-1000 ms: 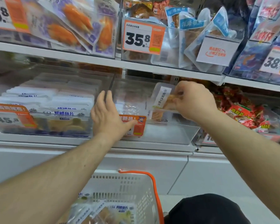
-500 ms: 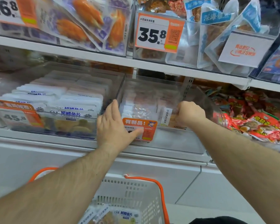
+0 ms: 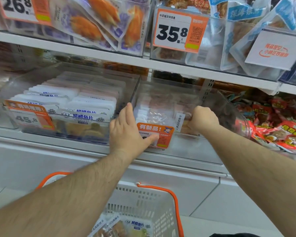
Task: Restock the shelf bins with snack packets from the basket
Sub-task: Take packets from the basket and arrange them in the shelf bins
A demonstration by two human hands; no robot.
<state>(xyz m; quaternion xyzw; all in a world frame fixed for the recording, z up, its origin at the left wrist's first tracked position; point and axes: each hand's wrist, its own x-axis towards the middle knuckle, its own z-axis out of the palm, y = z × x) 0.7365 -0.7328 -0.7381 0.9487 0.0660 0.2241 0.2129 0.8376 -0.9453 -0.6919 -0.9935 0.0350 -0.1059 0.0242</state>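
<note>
Both hands at clear bin (image 3: 229,106) front edge (right hand (image 3: 202,119) curled on packet (image 3: 182,120)).

Left hand (image 3: 126,132) flat on bin (image 3: 191,147); right hand (image 3: 202,119) gripping packet (image 3: 182,120).

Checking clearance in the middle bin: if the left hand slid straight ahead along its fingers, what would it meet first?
Probably the clear packets in the middle bin, just past the left hand; depth is unclear.
</note>
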